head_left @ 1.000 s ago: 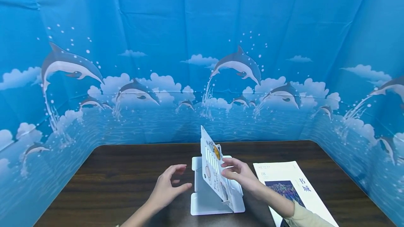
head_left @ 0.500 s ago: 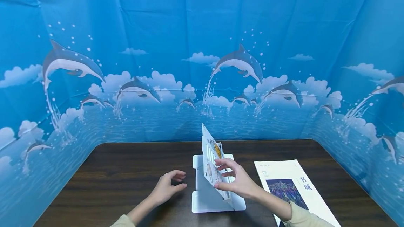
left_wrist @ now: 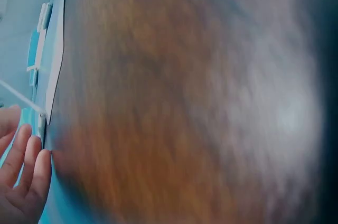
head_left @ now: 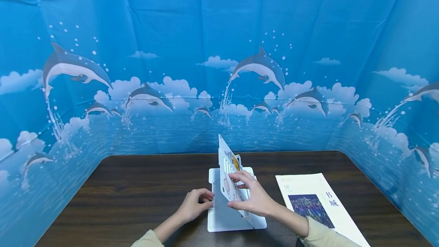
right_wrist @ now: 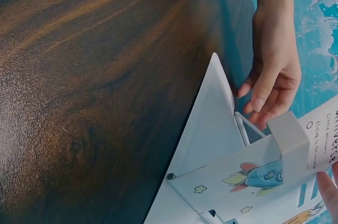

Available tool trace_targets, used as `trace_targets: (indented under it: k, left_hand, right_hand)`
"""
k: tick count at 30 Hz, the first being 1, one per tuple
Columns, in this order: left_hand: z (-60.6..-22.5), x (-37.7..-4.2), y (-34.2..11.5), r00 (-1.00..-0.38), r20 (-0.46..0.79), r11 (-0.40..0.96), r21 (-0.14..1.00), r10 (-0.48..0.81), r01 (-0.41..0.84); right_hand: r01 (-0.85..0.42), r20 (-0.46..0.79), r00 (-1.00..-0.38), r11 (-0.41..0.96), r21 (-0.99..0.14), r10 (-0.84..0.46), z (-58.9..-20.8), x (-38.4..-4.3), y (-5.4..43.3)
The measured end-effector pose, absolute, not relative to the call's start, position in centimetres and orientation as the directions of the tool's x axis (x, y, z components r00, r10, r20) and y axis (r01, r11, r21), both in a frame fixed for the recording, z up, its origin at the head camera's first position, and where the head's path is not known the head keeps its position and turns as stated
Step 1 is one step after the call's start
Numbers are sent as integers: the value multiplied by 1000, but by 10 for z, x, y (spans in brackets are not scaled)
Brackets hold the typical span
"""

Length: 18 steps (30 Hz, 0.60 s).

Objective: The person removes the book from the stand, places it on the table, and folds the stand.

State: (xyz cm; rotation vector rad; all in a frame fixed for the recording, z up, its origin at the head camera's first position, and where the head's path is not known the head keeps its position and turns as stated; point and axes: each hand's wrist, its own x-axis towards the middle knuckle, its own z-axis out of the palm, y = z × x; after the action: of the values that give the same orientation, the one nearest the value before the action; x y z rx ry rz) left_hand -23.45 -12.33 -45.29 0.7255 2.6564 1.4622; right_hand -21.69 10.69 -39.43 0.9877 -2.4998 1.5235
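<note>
A white folding book stand (head_left: 223,218) with cartoon prints stands on the dark table, its printed panel raised and leaning over a flat base. My left hand (head_left: 194,204) is at the base's left edge, thumb and curled fingertips pinching right at the rim; the right wrist view also shows this left hand (right_wrist: 274,71) beside the stand's corner. My right hand (head_left: 252,195) reaches across the panel from the right and grips it, fingers on the printed face and thumb near its lower part. The panel's back is mostly hidden in the head view.
On the right of the table (head_left: 137,186) lies a white magazine (head_left: 343,220) with a dark picture on its cover, partly under my right sleeve (head_left: 326,233). A blue dolphin-print curtain (head_left: 192,48) surrounds the table's back and sides.
My left hand has moved right, reaching the base's left edge. My right hand has come further left and lower over the panel. The stand keeps nearly the same position.
</note>
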Motion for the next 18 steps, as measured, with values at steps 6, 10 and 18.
trace_targets:
  k: [6, 10, 18]
  left_hand:
    - [-461, -233, -118, -902, 216, 500, 772, 373, 392]
    - [-464, -231, -115, -904, 242, 539, 737, 352, 407]
    - [-459, -228, -112, -913, 235, 590, 703, 334, 397]
  right_hand:
    - [-560, 384, -790, 308, -769, -478, -399, -217, 105]
    - [-574, 401, -785, 312, -757, -472, -404, -217, 104]
    - [-594, 427, -783, 339, -730, -451, -408, -217, 103]
